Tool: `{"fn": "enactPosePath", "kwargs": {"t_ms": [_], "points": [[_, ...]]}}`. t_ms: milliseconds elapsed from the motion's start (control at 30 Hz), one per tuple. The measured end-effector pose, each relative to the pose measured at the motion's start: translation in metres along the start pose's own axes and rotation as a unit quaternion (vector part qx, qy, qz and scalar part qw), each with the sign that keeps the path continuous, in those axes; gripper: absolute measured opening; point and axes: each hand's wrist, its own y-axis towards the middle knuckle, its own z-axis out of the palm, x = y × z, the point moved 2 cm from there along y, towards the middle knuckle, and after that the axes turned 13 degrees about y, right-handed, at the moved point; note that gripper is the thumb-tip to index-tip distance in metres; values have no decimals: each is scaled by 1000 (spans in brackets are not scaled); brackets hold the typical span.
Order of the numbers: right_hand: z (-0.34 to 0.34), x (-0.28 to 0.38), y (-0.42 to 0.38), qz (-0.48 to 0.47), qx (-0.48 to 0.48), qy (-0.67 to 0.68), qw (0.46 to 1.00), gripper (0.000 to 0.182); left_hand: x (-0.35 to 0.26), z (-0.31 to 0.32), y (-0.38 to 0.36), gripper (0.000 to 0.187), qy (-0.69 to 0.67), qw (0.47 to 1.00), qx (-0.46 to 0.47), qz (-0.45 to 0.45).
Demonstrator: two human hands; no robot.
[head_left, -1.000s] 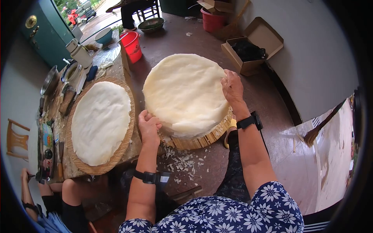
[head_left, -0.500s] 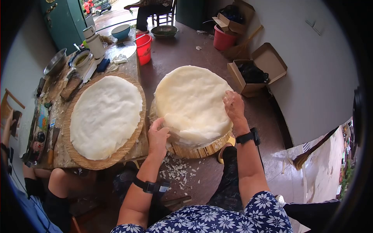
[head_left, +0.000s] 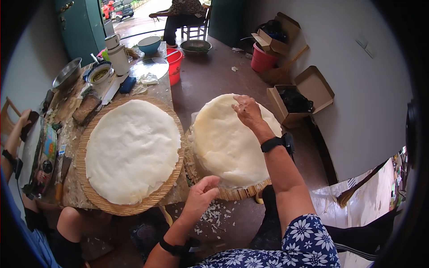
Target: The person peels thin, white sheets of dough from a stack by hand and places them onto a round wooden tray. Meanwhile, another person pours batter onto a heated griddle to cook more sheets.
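Note:
A tall stack of thin, round, pale flatbread sheets point(head_left: 232, 143) rests on a round slatted mat point(head_left: 237, 193) in front of me. My right hand point(head_left: 248, 111) reaches over to the stack's far edge, with bent fingers closed at the rim of the top sheet. Just off the near left side of the stack hovers my left hand point(head_left: 201, 199), its thumb and fingers a little apart and nothing visible in them. On the table to the left lies another round white sheet point(head_left: 133, 149), spread flat on a ridged round board point(head_left: 85, 174).
Pale flakes point(head_left: 215, 216) litter the floor below the stack. The wooden table point(head_left: 67, 125) carries a bowl point(head_left: 99, 73), a white flask point(head_left: 118, 58) and tools. A red bucket point(head_left: 174, 67) stands beyond it. An open cardboard box point(head_left: 286, 117) sits right. Another person's knee point(head_left: 71, 221) is at left.
My right hand has gone from the stack's right edge to its far edge. My left hand has come off the near left edge toward me. The camera view has shifted slightly.

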Motion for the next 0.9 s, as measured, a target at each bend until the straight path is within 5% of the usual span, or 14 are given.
{"fn": "enactPosePath", "kwargs": {"t_ms": [333,567,633,900], "points": [[37,3,19,122,150,-66,979,33,-1,-3,-6,33,-24,998,61,-4],[52,-20,11,48,188,-90,977,33,-16,-4,-11,34,-92,991,99,-7],[36,10,-5,11,134,45,990,36,-21,-7,-11,33,-102,990,101,1],[37,93,-68,-44,223,0,974,39,-33,-23,-11,31,-136,989,49,35]]}}
